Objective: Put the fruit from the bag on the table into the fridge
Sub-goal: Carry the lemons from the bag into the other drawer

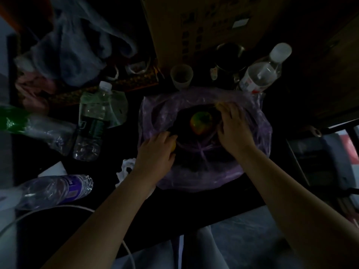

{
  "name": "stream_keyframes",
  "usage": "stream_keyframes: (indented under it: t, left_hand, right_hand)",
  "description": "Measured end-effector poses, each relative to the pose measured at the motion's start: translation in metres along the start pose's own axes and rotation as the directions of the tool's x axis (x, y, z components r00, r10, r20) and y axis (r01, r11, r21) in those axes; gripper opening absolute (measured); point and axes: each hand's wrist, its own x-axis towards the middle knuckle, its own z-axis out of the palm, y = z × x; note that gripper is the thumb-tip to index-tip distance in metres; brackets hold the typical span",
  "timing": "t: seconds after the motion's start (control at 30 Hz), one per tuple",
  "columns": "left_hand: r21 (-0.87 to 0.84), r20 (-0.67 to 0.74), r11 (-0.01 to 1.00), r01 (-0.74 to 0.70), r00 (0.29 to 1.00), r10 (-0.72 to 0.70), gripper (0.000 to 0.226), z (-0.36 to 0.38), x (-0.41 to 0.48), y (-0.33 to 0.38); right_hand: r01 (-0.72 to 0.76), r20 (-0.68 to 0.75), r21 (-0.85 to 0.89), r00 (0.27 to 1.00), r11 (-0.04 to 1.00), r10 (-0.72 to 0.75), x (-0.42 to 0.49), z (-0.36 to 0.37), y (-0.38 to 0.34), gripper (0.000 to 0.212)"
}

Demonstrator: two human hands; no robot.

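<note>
Thin purple plastic bag [204, 171] on the dark counter [108, 166], its mouth spread between the two hands. The left hand [157, 150] rested on the bag's near-left rim, fingers curled around a small yellowish fruit [173, 146] that was mostly hidden beneath them; whether it was truly gripped could not be told. The right hand [233, 127] lay on the far-right rim with fingers loosely spread, pressing the film back; a yellowish patch showed at its fingertips, too dim to identify. Between the hands, in the bag's dark hollow, sat a round green-and-red apple [201, 122], uncovered and touching neither hand. The apple was judged firm, smooth and moderately heavy, liable to bruise if dropped; it would best be cupped from above around its widest part. The bag was judged limp and slippery, offering no support, so each fruit should be lifted out directly. Beyond the right hand stood a capped water bottle [262, 72].
</note>
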Motion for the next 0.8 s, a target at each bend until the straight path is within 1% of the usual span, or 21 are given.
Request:
stream_keyframes:
  t: [0.17,0.27,0.37,0.47,0.6,0.7,0.8]
  left_hand:
    - [-0.029,0.010,0.999,0.024,1.000,-0.024,0.054,0.006,-0.001,-0.009]
    - [-0.046,0.046,0.999,0.029,0.999,-0.027,0.053,0.010,0.000,-0.012]
    - [-0.052,0.089,0.997,0.049,0.995,-0.044,0.057,0.014,0.002,-0.013]
    - [-0.064,0.099,0.996,0.058,0.994,-0.052,0.061,0.016,0.004,-0.012]
    - [-0.016,0.159,0.998,0.054,0.986,-0.051,0.070,0.014,0.002,-0.012]
    - [-0.008,0.143,0.999,0.042,0.989,-0.040,0.067,0.015,0.000,-0.011]
    - [-0.023,0.128,0.998,0.057,0.990,-0.054,0.068,0.014,-0.001,-0.009]
  right_hand:
    - [0.019,0.030,-0.062,0.999,0.998,-0.018,0.016,-0.002,0.003,0.056]
    - [0.016,0.037,-0.097,0.999,0.995,-0.013,0.025,-0.005,0.001,0.055]
    - [-0.013,0.041,-0.119,0.999,0.993,0.018,0.031,-0.009,-0.001,0.045]
    - [-0.044,-0.001,-0.112,0.999,0.993,0.044,0.033,-0.012,-0.004,0.033]
    - [-0.079,-0.006,-0.137,0.997,0.987,0.079,0.032,-0.012,-0.005,0.039]
    - [-0.073,0.009,-0.137,0.997,0.988,0.074,0.031,-0.011,-0.004,0.047]
    - [-0.107,0.039,-0.151,0.993,0.983,0.114,0.030,-0.010,-0.005,0.049]
